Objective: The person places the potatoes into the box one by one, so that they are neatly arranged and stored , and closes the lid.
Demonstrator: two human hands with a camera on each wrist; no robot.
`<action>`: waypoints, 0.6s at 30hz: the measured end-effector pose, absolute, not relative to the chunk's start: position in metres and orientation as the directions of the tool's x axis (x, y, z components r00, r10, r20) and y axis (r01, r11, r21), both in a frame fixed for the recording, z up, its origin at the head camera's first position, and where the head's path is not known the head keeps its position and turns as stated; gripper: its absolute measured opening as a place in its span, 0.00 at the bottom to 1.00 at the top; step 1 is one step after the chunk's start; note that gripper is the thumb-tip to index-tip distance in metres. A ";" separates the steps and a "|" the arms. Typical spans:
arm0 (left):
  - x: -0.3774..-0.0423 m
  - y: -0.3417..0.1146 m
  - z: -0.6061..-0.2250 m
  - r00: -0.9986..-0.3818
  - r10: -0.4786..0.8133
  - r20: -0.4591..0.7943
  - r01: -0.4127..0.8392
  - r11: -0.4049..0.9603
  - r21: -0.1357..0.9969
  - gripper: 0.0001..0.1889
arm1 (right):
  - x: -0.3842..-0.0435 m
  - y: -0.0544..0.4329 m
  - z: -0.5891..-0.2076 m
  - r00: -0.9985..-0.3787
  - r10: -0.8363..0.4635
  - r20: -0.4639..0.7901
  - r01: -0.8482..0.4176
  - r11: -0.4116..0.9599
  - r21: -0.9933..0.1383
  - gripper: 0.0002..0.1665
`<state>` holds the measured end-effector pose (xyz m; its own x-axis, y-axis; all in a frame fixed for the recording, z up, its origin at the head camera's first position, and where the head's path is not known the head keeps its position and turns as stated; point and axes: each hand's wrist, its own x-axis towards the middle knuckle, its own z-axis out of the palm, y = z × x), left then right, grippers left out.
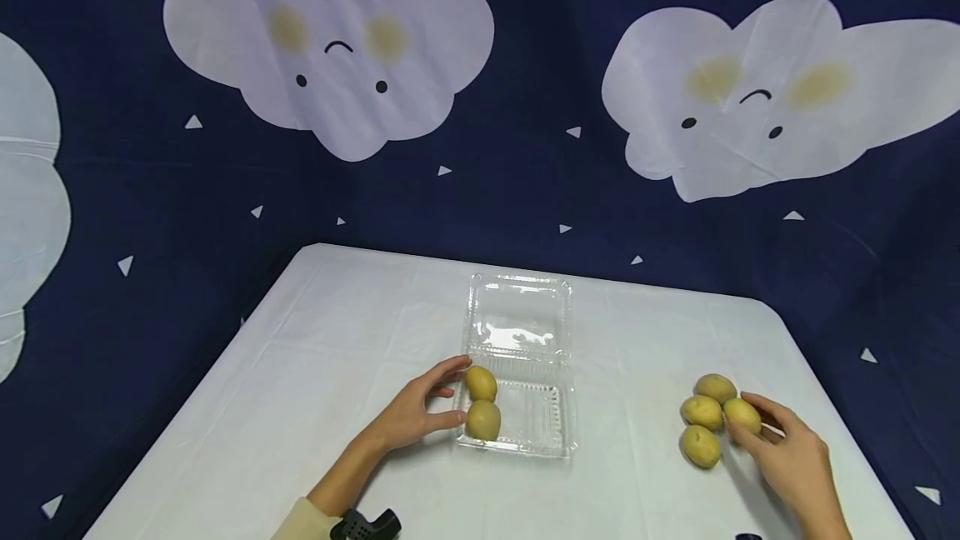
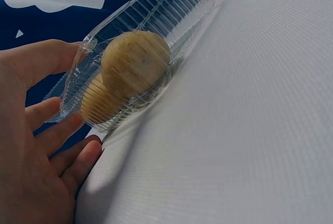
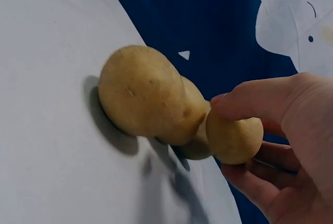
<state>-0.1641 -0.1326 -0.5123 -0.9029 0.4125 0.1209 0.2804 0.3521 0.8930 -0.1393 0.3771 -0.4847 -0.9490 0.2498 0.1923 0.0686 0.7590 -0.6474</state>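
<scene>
A clear plastic clamshell container [image 1: 525, 415] lies with its lid folded back on the white table. In its left side sit two potatoes, a nearer potato [image 1: 483, 421] and a farther potato [image 1: 481, 383]. My left hand [image 1: 411, 412] spans the container's left edge, thumb and fingers spread and touching its wall [image 2: 73, 86]. At the right, my right hand [image 1: 797, 450] holds a potato [image 3: 235, 136] between thumb and fingers. Beside it, three more potatoes are grouped: a far one [image 1: 716, 388], a middle one [image 1: 702, 412] and a near one [image 1: 701, 447].
The container's lid [image 1: 520, 315] extends toward the table's back edge. A white cloth covers the table [image 1: 360, 315]. Behind it hangs a dark blue curtain [image 1: 510, 190] with white clouds and triangles. A small dark object [image 1: 748, 537] shows at the bottom edge of the head view.
</scene>
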 end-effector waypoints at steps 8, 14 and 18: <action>-0.164 -0.132 -0.514 -0.901 0.414 0.127 0.287 0.351 0.891 0.41 | -0.142 0.366 -0.481 -0.932 0.253 0.260 0.007 0.728 -0.686 0.32; -0.163 -0.133 -0.512 -0.904 0.408 0.132 0.289 0.353 0.890 0.41 | -0.142 0.362 -0.479 -0.928 0.256 0.273 0.002 0.733 -0.681 0.32; -0.163 -0.133 -0.512 -0.900 0.413 0.138 0.295 0.345 0.891 0.41 | -0.143 0.361 -0.477 -0.916 0.257 0.308 -0.017 0.742 -0.670 0.31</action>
<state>-0.1631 -0.1329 -0.5124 -0.9003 0.4129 0.1381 0.2948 0.3447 0.8912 -0.1432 0.3609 -0.4774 -0.9161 0.2567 0.3081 -0.0172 0.7423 -0.6698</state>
